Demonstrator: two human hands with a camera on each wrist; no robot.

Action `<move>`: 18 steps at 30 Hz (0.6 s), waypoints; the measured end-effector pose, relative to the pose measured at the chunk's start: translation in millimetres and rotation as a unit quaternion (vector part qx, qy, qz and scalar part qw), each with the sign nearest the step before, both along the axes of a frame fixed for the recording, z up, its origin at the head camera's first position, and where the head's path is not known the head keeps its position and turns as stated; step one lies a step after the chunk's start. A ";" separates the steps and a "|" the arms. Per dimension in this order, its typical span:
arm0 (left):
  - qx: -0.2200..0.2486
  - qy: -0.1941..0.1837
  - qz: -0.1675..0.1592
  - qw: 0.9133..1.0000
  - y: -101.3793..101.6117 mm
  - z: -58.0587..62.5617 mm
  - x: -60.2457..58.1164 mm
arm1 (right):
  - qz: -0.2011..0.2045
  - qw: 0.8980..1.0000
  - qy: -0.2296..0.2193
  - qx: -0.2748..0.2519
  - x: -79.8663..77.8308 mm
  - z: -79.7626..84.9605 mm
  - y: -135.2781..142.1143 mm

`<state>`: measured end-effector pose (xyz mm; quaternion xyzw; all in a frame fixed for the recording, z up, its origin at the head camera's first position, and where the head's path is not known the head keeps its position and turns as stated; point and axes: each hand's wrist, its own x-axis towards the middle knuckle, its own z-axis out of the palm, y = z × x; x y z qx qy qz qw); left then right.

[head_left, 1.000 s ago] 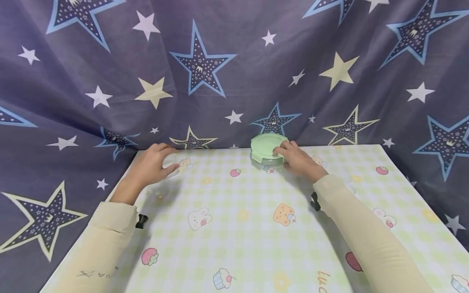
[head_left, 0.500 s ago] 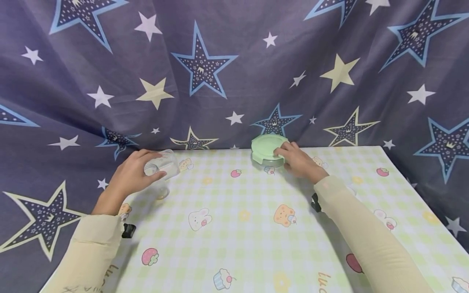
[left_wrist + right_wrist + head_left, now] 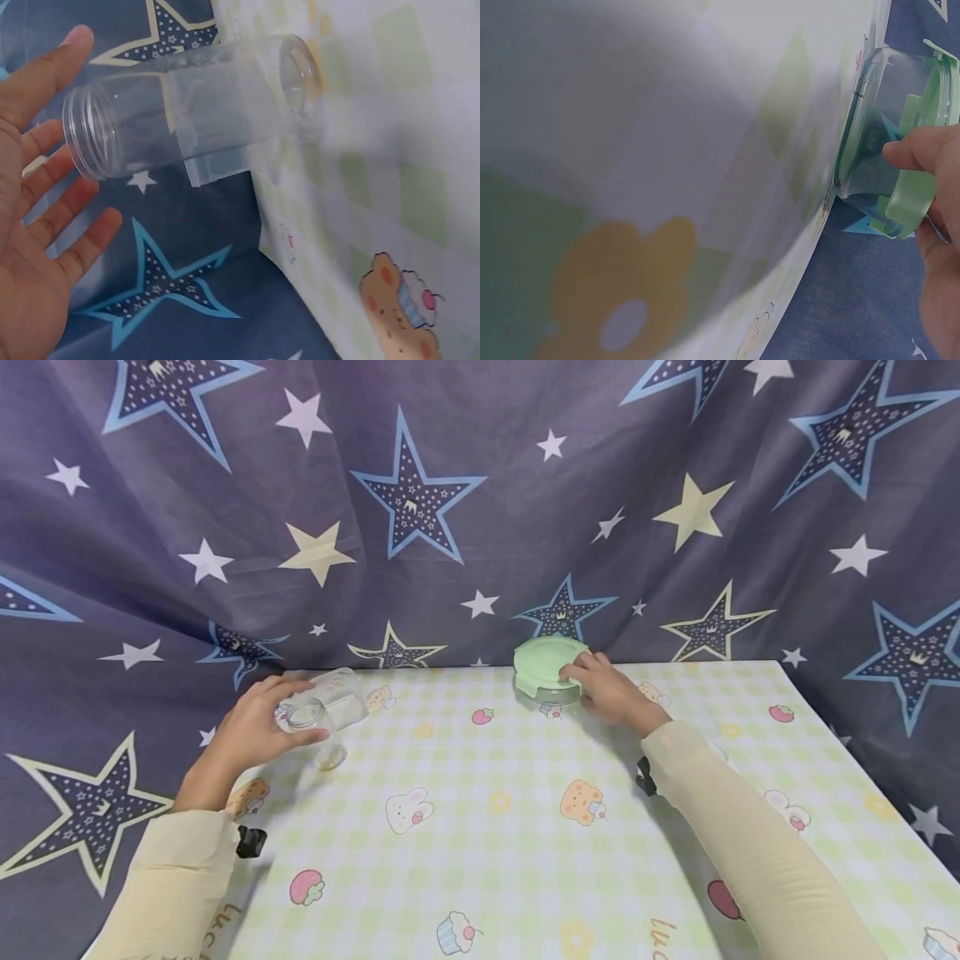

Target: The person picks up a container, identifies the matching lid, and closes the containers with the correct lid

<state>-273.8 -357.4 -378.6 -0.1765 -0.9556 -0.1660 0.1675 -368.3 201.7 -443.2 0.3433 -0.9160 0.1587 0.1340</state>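
Observation:
A clear, lidless jar (image 3: 323,739) stands upright at the table's back left. My left hand (image 3: 251,724) is around its mouth, and in the left wrist view its fingers (image 3: 88,244) are spread, with the thumb on the other side of the rim. Behind the jar is a clear, box-shaped container (image 3: 345,693), partly covered by the jar in the left wrist view. At the back edge, my right hand (image 3: 611,691) grips a round glass food container with a light green clip lid (image 3: 546,660). Its thumb (image 3: 904,154) lies along the container's side; the other fingers are partly hidden.
A checked cloth (image 3: 480,877) with printed cartoon figures covers the table. Directly behind the table's back edge hangs a dark curtain (image 3: 517,527) with stars, which also runs along both sides.
My left hand has drawn back left and toward me, bringing the jar and the clear container into sight, and now sits around the jar's mouth. The right hand has stayed on the food container.

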 end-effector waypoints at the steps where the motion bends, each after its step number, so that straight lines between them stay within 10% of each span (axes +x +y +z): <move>1: 0.006 0.003 -0.004 1.000 -1.4 -1.5 0.1 | 0.000 1.000 0.000 0.000 0.0 0.1 -0.1; 18: 0.119 -0.081 0.023 0.989 -19.0 -24.9 -5.0 | -0.003 1.000 0.002 0.000 0.0 0.3 -0.8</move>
